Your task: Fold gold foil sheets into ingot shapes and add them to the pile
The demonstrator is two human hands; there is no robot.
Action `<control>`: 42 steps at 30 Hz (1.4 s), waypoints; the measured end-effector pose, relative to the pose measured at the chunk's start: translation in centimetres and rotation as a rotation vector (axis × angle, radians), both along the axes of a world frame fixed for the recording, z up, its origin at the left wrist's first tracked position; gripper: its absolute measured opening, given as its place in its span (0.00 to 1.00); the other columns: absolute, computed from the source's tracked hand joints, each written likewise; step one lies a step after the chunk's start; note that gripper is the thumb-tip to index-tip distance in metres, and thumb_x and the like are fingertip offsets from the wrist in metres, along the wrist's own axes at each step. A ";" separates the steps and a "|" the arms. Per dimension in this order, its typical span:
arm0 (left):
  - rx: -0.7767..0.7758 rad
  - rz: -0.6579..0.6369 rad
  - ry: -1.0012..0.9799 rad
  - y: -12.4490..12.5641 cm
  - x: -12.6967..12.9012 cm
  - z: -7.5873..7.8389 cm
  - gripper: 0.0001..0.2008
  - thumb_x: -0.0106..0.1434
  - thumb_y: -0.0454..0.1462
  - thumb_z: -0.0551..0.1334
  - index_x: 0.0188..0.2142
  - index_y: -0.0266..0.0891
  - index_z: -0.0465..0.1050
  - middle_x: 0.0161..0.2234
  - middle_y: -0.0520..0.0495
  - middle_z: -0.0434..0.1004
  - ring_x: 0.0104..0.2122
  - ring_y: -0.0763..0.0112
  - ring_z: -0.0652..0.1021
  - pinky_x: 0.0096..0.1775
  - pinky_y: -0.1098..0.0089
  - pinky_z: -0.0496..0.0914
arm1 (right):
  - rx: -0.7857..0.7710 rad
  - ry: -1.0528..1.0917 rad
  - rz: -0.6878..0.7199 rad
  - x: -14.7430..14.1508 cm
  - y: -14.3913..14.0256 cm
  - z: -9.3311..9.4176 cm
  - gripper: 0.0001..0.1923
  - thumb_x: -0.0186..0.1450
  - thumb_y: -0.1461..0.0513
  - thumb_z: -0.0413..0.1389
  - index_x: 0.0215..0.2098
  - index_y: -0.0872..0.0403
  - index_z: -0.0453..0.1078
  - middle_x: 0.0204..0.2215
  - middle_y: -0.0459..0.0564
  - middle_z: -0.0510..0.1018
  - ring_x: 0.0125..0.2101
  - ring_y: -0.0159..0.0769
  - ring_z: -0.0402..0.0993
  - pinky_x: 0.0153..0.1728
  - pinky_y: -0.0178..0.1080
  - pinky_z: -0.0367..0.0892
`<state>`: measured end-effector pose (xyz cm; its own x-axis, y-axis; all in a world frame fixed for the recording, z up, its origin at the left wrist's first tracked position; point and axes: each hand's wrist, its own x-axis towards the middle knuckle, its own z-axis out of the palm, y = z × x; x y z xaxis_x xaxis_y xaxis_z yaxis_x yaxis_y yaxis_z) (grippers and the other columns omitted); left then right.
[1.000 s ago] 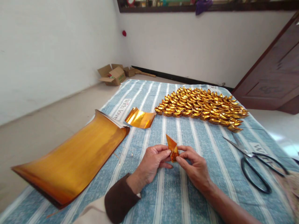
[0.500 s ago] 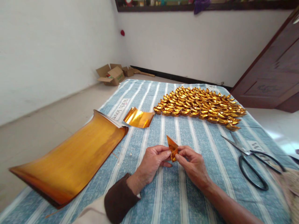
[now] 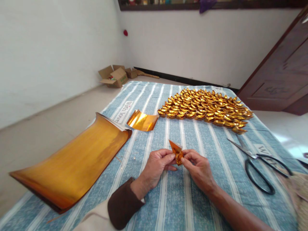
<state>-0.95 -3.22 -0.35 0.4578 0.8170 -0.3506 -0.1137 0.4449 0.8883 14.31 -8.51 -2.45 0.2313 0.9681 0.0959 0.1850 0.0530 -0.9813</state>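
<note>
Between my two hands is a partly folded piece of gold foil paper, its pointed corner sticking up and to the left. My left hand pinches its left side between thumb and fingers. On the other side, the thumb and fingertips of my right hand press on its lower right edge. Beyond my hands, many folded gold paper ingots sit in tight rows. A small stack of cut gold foil sheets lies left of them.
A large stack of gold foil sheets covers the table's left side. Black-handled scissors lie partly open at right, blades pointing away to the left. Underneath is a blue striped tablecloth. Cardboard boxes stand on the floor beyond.
The foil paper's upper point has tilted slightly left, and its lower part looks more creased. My hands have barely moved; the whole view has shifted a little.
</note>
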 end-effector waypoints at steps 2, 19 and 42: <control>0.001 0.002 -0.009 0.0 0.0 0.0 0.10 0.55 0.39 0.67 0.33 0.33 0.79 0.33 0.44 0.80 0.31 0.70 0.77 0.31 0.71 0.76 | -0.004 0.004 -0.001 0.0 0.0 0.0 0.11 0.61 0.59 0.58 0.22 0.53 0.69 0.35 0.49 0.78 0.37 0.37 0.74 0.41 0.40 0.65; -0.004 -0.028 0.043 0.0 0.2 0.2 0.10 0.53 0.39 0.68 0.32 0.34 0.78 0.29 0.46 0.80 0.28 0.71 0.78 0.29 0.74 0.73 | 0.173 -0.178 0.019 -0.1 -0.2 -0.5 0.08 0.63 0.60 0.58 0.26 0.52 0.72 0.29 0.47 0.77 0.32 0.36 0.75 0.37 0.39 0.68; 1.041 -0.113 0.391 0.5 -1.1 -1.6 0.11 0.65 0.35 0.58 0.42 0.41 0.78 0.44 0.41 0.80 0.47 0.61 0.78 0.51 0.63 0.70 | 0.398 -0.473 0.013 1.2 -0.1 -0.6 0.09 0.64 0.64 0.56 0.44 0.50 0.72 0.35 0.49 0.80 0.37 0.37 0.77 0.39 0.42 0.73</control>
<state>-2.05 -2.68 -1.97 0.5560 0.7567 0.3438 0.2491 -0.5464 0.7996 15.52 -8.59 -3.01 0.0637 0.8395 0.5396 0.5925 0.4033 -0.6974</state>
